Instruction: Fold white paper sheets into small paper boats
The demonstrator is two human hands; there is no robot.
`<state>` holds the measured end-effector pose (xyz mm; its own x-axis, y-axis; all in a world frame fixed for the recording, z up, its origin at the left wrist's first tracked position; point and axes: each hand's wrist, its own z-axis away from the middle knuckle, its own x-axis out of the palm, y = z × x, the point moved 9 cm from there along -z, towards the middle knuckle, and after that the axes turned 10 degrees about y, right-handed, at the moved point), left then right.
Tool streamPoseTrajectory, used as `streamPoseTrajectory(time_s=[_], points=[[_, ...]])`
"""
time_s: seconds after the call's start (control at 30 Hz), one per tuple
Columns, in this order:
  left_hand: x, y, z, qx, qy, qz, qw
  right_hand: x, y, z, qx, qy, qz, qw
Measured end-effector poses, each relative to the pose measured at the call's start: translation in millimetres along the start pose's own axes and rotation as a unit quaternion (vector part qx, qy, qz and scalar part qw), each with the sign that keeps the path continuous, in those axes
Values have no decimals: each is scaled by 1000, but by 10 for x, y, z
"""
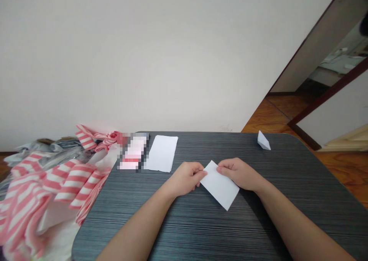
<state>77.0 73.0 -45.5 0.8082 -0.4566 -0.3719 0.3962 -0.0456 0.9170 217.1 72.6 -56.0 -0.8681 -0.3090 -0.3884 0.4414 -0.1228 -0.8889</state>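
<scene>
White paper sheet (220, 186) pinched between both hands.

Left hand (184, 178) and right hand (238, 173) clenched on its upper edges (fingertips closed), above dark worktop (301, 176); folded paper piece (263, 141) well apart.

No text, label, brand or number can be read anywhere in view; the white paper (220, 187) shows no legible marks; the packet (133, 152) near the far edge of the table (290, 176) is coarsely pixelated, so anything on it is too blurred to tell.
</scene>
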Motion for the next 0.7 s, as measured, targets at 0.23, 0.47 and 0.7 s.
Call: streamPoseTrajectory(time_s=[0.23,0.47,0.7], points=[[-19,-32,-11,-4,13,9,1000,12,5,7,4,-19,-28,999],[-29,-34,-12,-6,11,25,1000,-17,47,-8,-2,-6,-9,1000],[-57,-54,-15,-21,24,61,998,-79,44,5,-27,-2,19,999]])
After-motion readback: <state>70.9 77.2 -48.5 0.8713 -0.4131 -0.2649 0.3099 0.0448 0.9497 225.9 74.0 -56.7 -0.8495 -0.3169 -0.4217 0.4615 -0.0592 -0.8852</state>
